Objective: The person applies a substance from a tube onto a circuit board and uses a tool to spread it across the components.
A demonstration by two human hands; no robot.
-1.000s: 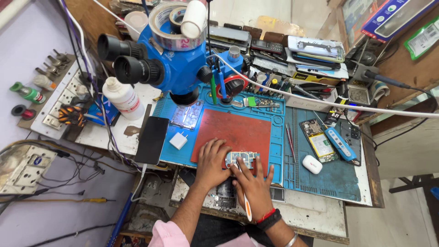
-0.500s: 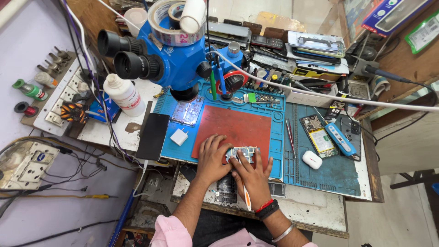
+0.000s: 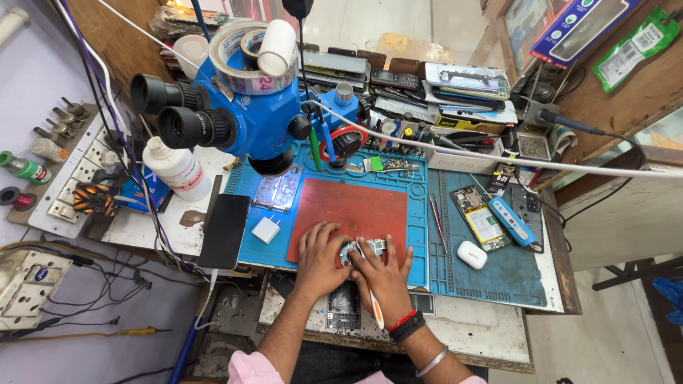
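Both hands, left hand (image 3: pixel 318 259) and right hand (image 3: pixel 384 277), are closing their grip on a circuit board (image 3: pixel 361 250), the right also pinching a screwdriver (image 3: pixel 370 293), beside the red mat (image 3: pixel 348 210).

Small circuit board (image 3: pixel 364 250) (partly hidden by fingers) flat on red mat (image 3: pixel 348 210).

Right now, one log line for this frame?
left hand: steadies circuit board | right hand: holds white tool on board | surface: red mat | microscope: behind, unused
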